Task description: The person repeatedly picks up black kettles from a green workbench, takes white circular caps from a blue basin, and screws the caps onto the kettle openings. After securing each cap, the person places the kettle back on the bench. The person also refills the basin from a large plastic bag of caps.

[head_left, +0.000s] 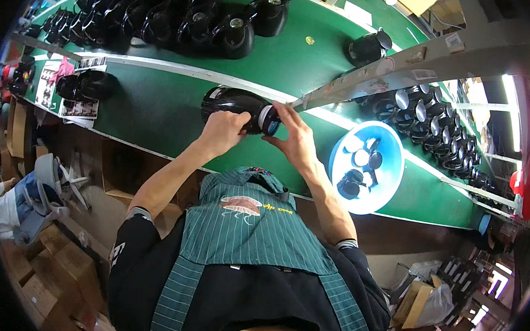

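1. A glossy black jug (235,105) lies on its side over the green workbench (158,112), its white-collared mouth turned to the person's right.
2. The left hand (221,132) wraps the jug's body with fingers curled tight around it; the right hand (294,140) pinches the collar end between thumb and fingertips.
3. The part at the mouth is mostly covered by the right hand, so its shape is hard to make out.
4. A blue tub (366,166) of black and white caps sits just right of the hands.
5. Finished black jugs (183,15) crowd the far side of the bench, and a grey rail (407,62) slants above the right hand.
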Tool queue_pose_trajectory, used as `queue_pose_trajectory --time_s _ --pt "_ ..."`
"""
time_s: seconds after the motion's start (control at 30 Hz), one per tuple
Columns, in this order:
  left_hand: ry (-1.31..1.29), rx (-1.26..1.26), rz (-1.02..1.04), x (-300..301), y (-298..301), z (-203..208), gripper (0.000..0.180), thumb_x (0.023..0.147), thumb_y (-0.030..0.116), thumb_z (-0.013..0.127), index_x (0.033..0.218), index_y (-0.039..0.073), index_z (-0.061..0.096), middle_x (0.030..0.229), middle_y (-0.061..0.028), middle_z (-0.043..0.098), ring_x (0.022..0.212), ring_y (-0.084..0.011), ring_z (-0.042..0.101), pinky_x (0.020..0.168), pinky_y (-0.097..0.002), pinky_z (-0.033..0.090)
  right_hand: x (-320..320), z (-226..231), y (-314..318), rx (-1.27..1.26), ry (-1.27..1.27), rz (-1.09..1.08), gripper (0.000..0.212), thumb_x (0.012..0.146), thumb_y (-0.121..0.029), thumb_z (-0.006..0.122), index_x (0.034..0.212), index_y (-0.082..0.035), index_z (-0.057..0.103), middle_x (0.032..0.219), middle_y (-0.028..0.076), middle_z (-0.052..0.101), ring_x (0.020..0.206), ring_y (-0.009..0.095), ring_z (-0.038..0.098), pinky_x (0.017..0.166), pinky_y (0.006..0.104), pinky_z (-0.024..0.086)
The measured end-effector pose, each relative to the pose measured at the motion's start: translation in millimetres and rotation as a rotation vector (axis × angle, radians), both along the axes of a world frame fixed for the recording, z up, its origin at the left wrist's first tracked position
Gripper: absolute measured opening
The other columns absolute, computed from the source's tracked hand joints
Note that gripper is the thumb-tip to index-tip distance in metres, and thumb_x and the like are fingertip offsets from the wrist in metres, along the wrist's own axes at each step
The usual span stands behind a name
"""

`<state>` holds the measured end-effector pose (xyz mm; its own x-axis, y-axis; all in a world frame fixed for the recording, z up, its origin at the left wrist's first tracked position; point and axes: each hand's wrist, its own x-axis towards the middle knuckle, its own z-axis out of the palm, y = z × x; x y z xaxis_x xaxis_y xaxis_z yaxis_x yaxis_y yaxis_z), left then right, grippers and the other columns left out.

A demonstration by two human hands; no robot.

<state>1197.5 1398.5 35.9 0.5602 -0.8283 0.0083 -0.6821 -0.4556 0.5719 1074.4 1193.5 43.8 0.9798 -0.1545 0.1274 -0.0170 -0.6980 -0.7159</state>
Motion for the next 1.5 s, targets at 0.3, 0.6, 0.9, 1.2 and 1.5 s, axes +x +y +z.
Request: queue_pose_trajectory --time_s 0.3,0.6,0.9,1.2,1.5 --pt "-0.081 0.127 -0.166 -7 4 7 0.021 0.078 0.016 0.078 0.085 0.005 0.062 0.071 -0.0171 0.069 0.074 -0.0401 0.071 0.065 -0.05 0.056 -23 2 10 -0.013 -0.059 0.064 0.091 0.071 -0.027 0.094 0.149 -0.005 0.052 0.131 0.024 0.066 0.108 0.037 0.071 0.092 0.0432 0.062" --pt "-0.098 0.171 -0.104 -11 3 -5 0.021 0.079 0.017 0.079 0.089 0.008 0.063 0.071 -0.0168 0.069 0.073 -0.0384 0.072 0.065 -0.0497 0.057 -28 -42 -6 0.949 0.992 -0.269 0.08 0.105 -0.068 0.041 0.077 0.001 0.07 0.068 0.017 0.072 0.057 0.025 0.073 0.056 0.041 0.059" --pt "-0.155 0.144 -0.128 -8 2 -17 0.022 0.079 0.017 0.08 0.091 0.008 0.063 0.071 -0.0167 0.07 0.072 -0.0379 0.073 0.063 -0.0485 0.057 -19 -19 19 -0.075 0.023 0.035 0.075 0.075 -0.021 0.088 0.142 -0.009 0.057 0.119 0.031 0.068 0.091 0.043 0.074 0.076 0.0468 0.064" --pt "-0.138 0.157 -0.146 -12 -5 -20 0.014 0.081 0.016 0.076 0.087 0.008 0.066 0.072 -0.0135 0.072 0.072 -0.0334 0.075 0.063 -0.0455 0.058 -26 -24 14 0.075 0.127 -0.163 0.067 0.095 -0.043 0.076 0.138 0.003 0.054 0.117 0.029 0.068 0.094 0.035 0.076 0.08 0.0381 0.063" --pt "-0.311 0.215 -0.217 -37 -10 -42 0.012 0.082 0.012 0.073 0.086 0.013 0.062 0.071 -0.0076 0.072 0.074 -0.0254 0.076 0.068 -0.0354 0.056 -40 -86 34 1.319 0.52 -0.525 0.078 0.092 -0.043 0.082 0.145 0.006 0.052 0.095 0.016 0.074 0.077 0.018 0.074 0.072 0.0292 0.062"
